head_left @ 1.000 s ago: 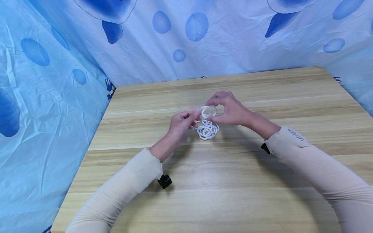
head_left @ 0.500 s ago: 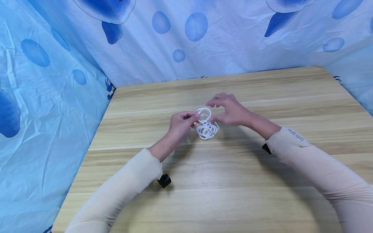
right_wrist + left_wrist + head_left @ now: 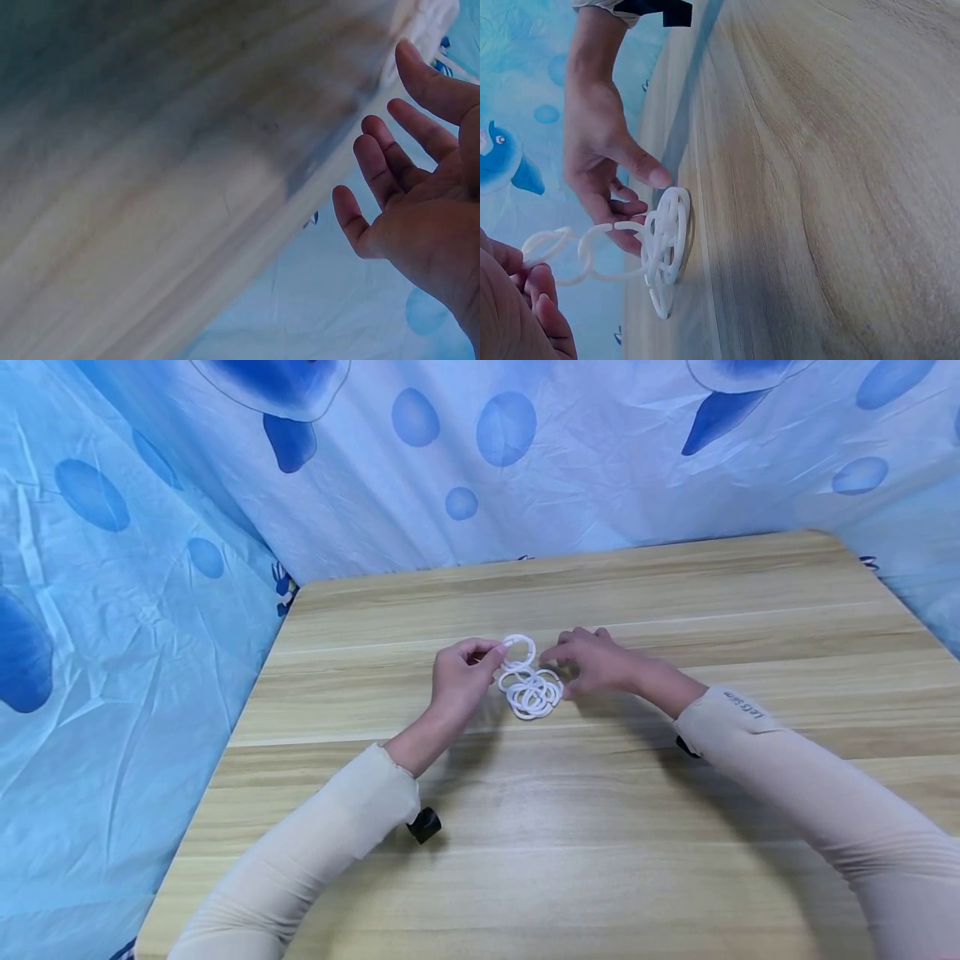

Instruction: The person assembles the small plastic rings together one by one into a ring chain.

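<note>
unlinking step: end ring [image 3: 519, 647] is pinched by left hand [image 3: 459, 679], right hand [image 3: 600, 662] fingers relaxed beside ring chain [image 3: 531, 689] on bench [image 3: 600, 827]; next ring needs pinching.

Light wooden table [image 3: 600, 827] ringed by a blue bubble-print curtain [image 3: 120, 610].

Left hand [image 3: 459, 675] pinched shut, right hand [image 3: 596, 662] loosely spread, fingers relaxed.

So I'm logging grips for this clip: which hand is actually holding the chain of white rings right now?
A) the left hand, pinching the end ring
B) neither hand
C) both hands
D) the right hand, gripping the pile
A: the left hand pinches the end ring of the white ring chain, while the right hand shows straight, empty fingers in the right wrist view.
</note>
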A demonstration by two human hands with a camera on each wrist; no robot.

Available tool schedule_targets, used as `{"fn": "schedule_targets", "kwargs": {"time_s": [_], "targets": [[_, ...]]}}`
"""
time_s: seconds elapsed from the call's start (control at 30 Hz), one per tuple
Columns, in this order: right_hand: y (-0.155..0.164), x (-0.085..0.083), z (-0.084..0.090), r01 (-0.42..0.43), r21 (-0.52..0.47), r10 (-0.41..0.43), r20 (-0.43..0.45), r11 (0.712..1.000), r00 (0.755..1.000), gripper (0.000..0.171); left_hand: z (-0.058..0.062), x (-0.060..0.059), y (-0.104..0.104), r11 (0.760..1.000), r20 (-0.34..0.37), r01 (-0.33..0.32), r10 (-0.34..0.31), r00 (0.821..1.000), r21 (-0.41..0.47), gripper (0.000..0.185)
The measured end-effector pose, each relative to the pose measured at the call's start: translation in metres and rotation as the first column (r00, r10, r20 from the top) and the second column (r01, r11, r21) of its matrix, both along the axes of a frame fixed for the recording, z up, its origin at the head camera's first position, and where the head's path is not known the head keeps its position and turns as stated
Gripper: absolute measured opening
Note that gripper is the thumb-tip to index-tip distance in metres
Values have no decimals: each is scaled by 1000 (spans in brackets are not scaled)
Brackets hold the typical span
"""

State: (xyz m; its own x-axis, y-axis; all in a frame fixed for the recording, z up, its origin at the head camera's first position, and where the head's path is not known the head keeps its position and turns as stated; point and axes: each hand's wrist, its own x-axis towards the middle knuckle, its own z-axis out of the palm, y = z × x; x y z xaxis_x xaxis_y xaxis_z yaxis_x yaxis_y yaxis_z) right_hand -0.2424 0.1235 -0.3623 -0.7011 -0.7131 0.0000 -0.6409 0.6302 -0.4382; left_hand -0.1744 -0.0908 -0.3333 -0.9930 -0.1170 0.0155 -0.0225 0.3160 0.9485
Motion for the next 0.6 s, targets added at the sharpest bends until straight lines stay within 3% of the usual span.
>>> {"fn": "schedule_targets", "kwargs": {"time_s": [0.27, 0.6], "targets": [[-5, 4, -2, -41, 17, 41, -11, 999, 999, 55, -2, 1, -1, 999, -73, -12, 10, 997, -30, 13], [-4, 2, -4, -1, 11, 1, -7, 1000, 1000, 44, -3, -1, -4, 999, -13, -28, 28, 1000, 30, 13]]}}
